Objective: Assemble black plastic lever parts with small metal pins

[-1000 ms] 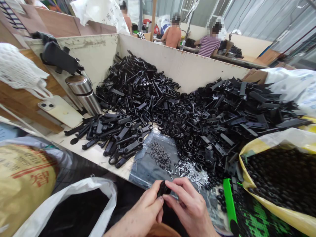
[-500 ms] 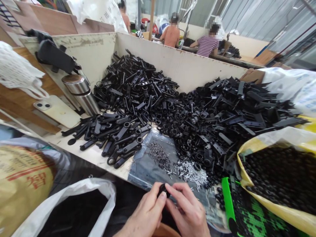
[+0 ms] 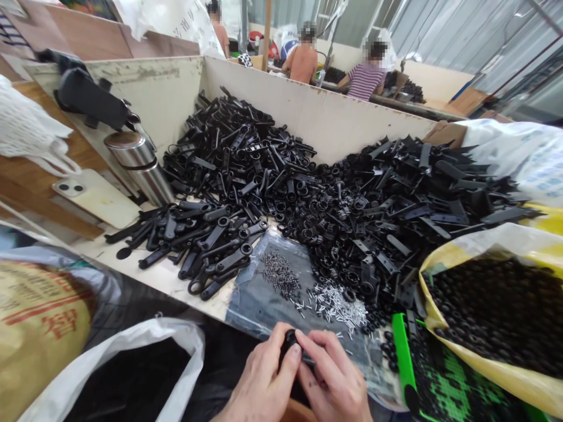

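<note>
Close to the table's front edge, my left hand (image 3: 266, 369) is closed around a small black plastic part (image 3: 291, 338), with the thumb and forefinger around it. My right hand (image 3: 332, 369) is closed too, its fingertips pressed on the same part from the right. Most of the part is hidden by the fingers, so its full shape does not show. Just beyond the hands, a dark sheet (image 3: 250, 299) carries a heap of silver pins (image 3: 341, 308) and a heap of small dark springs (image 3: 279, 272).
Black handle-like pieces (image 3: 215, 246) lie at left, below a larger heap (image 3: 246, 140). Flat black pieces (image 3: 422, 199) are piled at right. A steel flask (image 3: 141, 167) and a phone (image 3: 94, 196) stand left. A yellow sack (image 3: 497, 372) and green basket (image 3: 400, 351) sit right.
The view has shifted slightly. Both hands stay together on the black part, with only a small change in the fingers' position.
</note>
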Action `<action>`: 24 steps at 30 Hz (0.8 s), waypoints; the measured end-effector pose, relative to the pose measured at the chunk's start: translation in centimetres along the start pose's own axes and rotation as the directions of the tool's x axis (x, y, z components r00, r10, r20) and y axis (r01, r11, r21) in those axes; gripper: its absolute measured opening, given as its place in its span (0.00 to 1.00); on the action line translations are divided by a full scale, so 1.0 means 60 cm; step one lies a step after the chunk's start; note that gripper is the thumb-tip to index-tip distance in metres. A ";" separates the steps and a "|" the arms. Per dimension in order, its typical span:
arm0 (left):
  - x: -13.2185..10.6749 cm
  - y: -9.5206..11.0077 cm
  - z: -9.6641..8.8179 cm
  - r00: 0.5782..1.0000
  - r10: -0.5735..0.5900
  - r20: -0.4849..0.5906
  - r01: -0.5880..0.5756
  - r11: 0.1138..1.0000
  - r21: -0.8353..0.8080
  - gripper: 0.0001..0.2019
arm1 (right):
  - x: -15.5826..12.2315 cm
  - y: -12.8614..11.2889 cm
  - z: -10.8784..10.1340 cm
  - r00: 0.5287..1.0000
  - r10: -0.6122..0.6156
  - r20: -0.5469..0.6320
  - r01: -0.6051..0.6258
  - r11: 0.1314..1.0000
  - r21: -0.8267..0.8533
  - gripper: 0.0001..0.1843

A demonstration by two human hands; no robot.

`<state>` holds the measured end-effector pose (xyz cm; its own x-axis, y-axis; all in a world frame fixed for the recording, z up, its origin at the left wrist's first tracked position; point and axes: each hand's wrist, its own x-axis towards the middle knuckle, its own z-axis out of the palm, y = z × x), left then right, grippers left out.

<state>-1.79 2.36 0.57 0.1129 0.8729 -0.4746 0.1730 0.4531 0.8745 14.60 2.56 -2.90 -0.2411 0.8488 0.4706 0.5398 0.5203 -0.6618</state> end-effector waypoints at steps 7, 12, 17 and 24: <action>0.007 -0.013 0.004 1.000 -0.017 -0.005 0.017 1.000 -0.012 0.20 | -0.002 0.001 -0.004 1.000 0.012 -0.017 -0.013 1.000 -0.022 0.23; 0.006 -0.016 0.006 0.998 0.062 -0.025 -0.061 0.998 0.035 0.17 | -0.018 0.007 0.010 0.999 0.031 -0.030 -0.030 0.999 0.016 0.23; 0.008 0.000 -0.007 0.993 0.040 0.108 -0.033 0.998 -0.060 0.18 | 0.002 0.001 -0.009 0.989 0.118 0.089 -0.130 0.982 0.136 0.22; 0.014 0.001 -0.012 0.965 0.034 0.259 0.077 0.909 -0.408 0.21 | 0.039 -0.009 -0.025 0.800 0.480 0.360 -0.595 0.715 0.367 0.25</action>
<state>-2.41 3.25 0.27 0.3684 0.8112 -0.4541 -0.2336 0.5536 0.7994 14.97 4.13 -0.58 -0.2241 0.9627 -0.1514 0.2331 -0.0979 -0.9675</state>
